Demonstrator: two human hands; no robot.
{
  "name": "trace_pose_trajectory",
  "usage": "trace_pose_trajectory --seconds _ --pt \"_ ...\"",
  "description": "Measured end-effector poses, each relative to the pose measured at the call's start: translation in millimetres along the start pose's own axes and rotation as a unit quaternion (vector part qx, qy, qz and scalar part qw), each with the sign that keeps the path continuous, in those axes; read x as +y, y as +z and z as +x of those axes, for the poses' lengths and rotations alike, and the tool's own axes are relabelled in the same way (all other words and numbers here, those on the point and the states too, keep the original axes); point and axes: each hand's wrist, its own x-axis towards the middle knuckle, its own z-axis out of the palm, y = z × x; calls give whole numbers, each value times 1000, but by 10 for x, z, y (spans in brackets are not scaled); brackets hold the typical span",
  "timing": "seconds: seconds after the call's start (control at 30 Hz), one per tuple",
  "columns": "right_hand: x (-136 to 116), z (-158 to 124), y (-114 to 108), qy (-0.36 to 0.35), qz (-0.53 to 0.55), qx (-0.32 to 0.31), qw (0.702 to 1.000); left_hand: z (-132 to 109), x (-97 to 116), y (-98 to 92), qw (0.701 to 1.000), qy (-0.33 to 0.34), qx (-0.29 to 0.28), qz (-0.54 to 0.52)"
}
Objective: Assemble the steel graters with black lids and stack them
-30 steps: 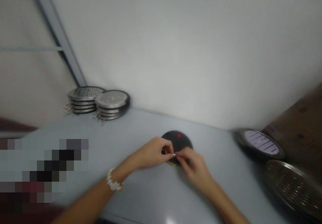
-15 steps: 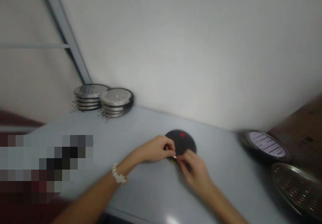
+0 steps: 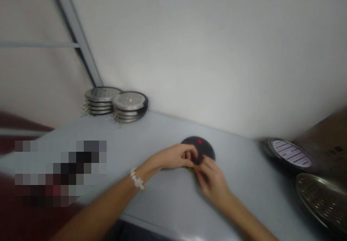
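A dark round disc (image 3: 204, 147) with a red spot near its far edge lies on the grey table. My left hand (image 3: 187, 156), above a white bracelet, is closed over the disc's near left part, thumb and fingers bent together. Its fingertips almost meet those of my right hand (image 3: 210, 174), which pinches at the near rim. A sliver of yellow shows along the rim under the fingers. Whatever the fingertips hold there is covered and blurred, so I cannot tell what it is.
Two stacks of silver perforated discs (image 3: 130, 102) with small wire loops stand against the wall at back left. At right lie a disc with a printed label (image 3: 291, 153) and a larger perforated metal disc (image 3: 322, 197). A cardboard box (image 3: 330, 140) stands behind them.
The view has shifted slightly. My fingertips remain together at the disc's near rim, and the shiny piece seen between them earlier is now covered. My left fingers reach further over the disc.
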Motion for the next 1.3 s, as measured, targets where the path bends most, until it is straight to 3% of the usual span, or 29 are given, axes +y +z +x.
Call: trace_pose_trajectory --seconds 0.17,0.4,0.57,0.7,0.9,1.0,1.3 --pt "102 -84 52 -3 5 17 1000 23 27 35 974 90 24 206" --pt "105 6 -96 83 57 30 994 8 56 35 967 114 69 217" --pt "124 87 -216 184 111 64 974 39 84 94 962 134 83 225" --pt "108 114 -218 217 151 54 963 40 101 122 959 133 105 228" --pt "68 128 -190 173 136 48 974 41 152 133 983 63 146 95" --pt "74 114 -159 153 107 47 981 43 162 108 989 23 140 37" --pt "121 72 -83 63 18 29 997 31 48 21 978 93 113 151"
